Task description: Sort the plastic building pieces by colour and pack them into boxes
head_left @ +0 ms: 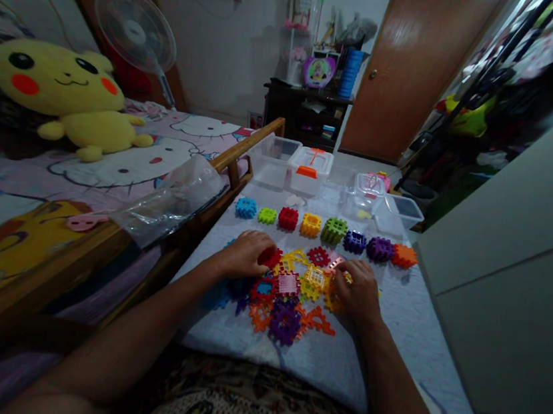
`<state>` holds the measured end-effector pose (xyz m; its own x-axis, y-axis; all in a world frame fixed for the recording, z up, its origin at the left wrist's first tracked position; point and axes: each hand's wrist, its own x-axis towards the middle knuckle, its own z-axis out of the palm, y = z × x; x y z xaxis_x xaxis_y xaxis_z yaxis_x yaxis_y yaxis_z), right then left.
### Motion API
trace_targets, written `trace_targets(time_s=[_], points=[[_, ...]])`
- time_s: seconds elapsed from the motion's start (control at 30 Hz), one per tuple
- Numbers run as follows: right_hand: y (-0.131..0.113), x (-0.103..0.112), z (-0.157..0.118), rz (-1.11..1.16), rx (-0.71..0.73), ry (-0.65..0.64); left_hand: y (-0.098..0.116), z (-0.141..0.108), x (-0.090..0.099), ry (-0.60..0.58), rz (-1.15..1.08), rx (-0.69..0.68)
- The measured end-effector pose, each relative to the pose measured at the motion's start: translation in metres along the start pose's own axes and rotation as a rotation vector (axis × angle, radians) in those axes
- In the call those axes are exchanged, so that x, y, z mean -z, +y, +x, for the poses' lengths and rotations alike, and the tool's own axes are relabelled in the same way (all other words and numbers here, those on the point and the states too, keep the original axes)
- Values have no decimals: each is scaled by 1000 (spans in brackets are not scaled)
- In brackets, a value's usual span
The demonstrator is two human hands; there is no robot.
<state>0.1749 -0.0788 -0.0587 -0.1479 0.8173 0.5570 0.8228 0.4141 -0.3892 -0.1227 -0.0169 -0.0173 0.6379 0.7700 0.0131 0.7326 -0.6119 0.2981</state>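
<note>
A loose pile of flat, notched plastic pieces in several colours lies on the cloth-covered table, with a purple piece (285, 323) at its near side and a pink piece (288, 284) in the middle. At the pile's left side, my left hand (249, 255) is closed on a red piece (269, 258). On the right, my right hand (358, 289) reaches into the yellow pieces (315, 277) with bent fingers; its fingertips are partly hidden. Beyond both hands stands a row of stacks sorted by colour, from a blue stack (246, 208) to an orange stack (405, 256).
Clear plastic boxes, one with an orange-handled lid (312, 164), stand at the table's far end. A wooden bed rail (243, 146) and a plastic bag (171, 201) are on the left. White cabinet panels (514, 276) rise along the right.
</note>
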Motion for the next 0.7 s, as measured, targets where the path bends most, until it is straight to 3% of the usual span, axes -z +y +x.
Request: trace_targets(time_s=[0.23, 0.5, 0.7], points=[[-1, 0, 1, 13, -2, 0, -2, 7, -1, 5, -85, -57], [-2, 1, 1, 24, -22, 11, -2, 19, 0, -120, -47, 1], [-3, 2, 1, 33, -24, 13, 1, 28, -5, 23, -98, -63]])
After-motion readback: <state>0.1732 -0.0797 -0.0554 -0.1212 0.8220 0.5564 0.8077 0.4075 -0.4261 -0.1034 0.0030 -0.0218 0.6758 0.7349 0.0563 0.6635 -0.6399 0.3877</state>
